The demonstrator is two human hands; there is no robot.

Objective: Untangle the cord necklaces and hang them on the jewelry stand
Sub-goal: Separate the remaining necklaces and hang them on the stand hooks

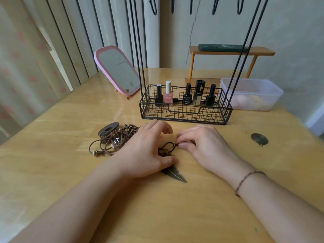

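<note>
Lying on the bench (52, 172), a brown tangle of cords (114, 141) sits far left. Beside it the left hand (145, 151) presses down with loosely spread fingers, while the right hand (201, 146) pinches a dark cord (166, 149). Behind stands the jewelry stand (185, 109).

**Glossy wooden table and its load**

On the glossy light wooden table (73, 172) are seen a black wire-basket jewelry stand (185, 109), a pink-framed mirror (116, 69), a translucent plastic tub (252, 93), an orange shelf riser (228, 55), tangled brown cord necklaces (114, 141) and a round dark metal pendant (259, 139).
</note>
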